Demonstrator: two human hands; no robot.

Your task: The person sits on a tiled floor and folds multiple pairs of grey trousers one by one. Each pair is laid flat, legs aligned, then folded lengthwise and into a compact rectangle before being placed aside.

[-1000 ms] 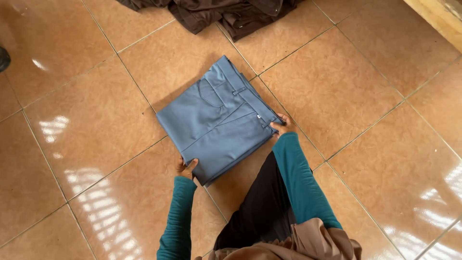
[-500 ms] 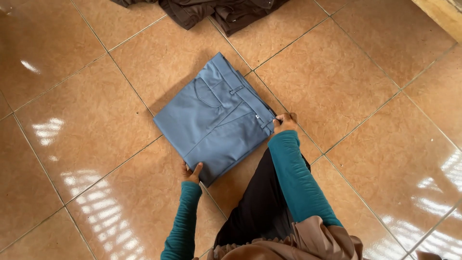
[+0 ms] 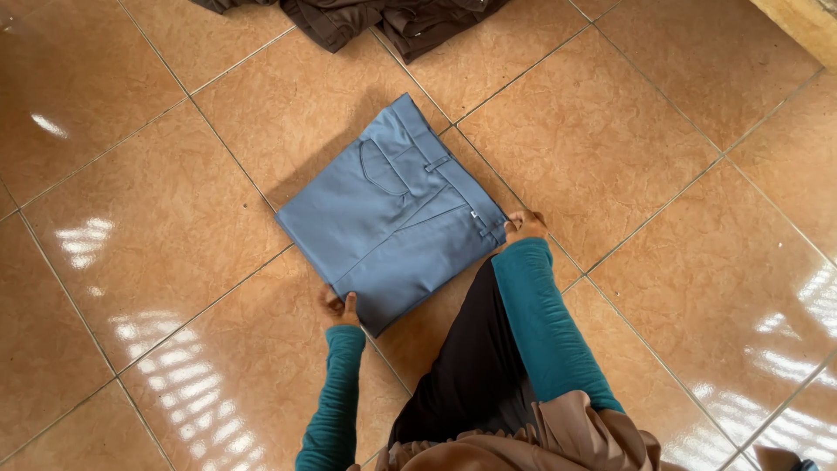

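**Folded blue trousers held at two corners**

Lay flat on the glossy orange floor tiles [image 3: 610, 148] — folded blue trousers [image 3: 392, 218], squared up, waistband toward the right. Gripped at the near corner by the left hand [image 3: 338, 307], thumb on top, fingers tucked under the cloth. Pinched at the waistband corner by the right hand [image 3: 525, 225]. Heaped well beyond, at the top edge — dark brown clothes [image 3: 384, 17].

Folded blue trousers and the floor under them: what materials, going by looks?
Folded blue trousers: woven cloth, probably cotton twill or a blend; matte, with stitched seams, a pocket and belt loops. The left hand and right hand hold its edges. Floor: glazed ceramic tile, it seems; glossy window glare, mottled orange-brown surface, straight grout lines.
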